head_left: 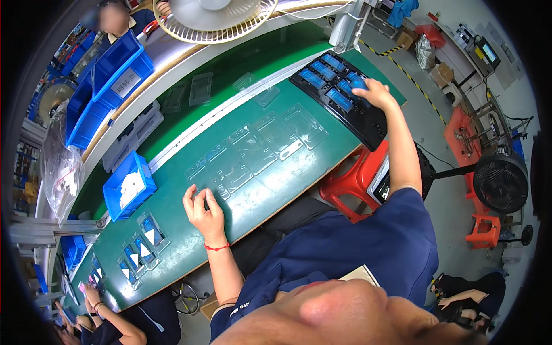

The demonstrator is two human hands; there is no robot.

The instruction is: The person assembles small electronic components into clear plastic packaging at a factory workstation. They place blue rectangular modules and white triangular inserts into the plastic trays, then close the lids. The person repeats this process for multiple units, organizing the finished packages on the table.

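Observation:
My right hand (376, 95) reaches over a black tray (368, 123) at the far right of the green table. Its fingers are bent at the edge of a flat blue piece (357, 82) in the tray, apparently pinching it; the fingertips are partly hidden. Several similar blue pieces (339, 99) lie in the tray's slots. My left hand (205, 217), with a red cord at the wrist, hovers by the table's near side. Its fingers are loosely curled and apart, with nothing seen in them. Just beyond it lie several clear plastic blister shells (241, 150) in two rows.
A blue bin (130, 187) holds white pieces. Clear shells with blue and white contents (150, 233) lie to the left, near a co-worker's hand (92, 294). A fan (215, 17) and blue bins (109, 86) stand beyond. A red stool (351, 181) sits beside the table.

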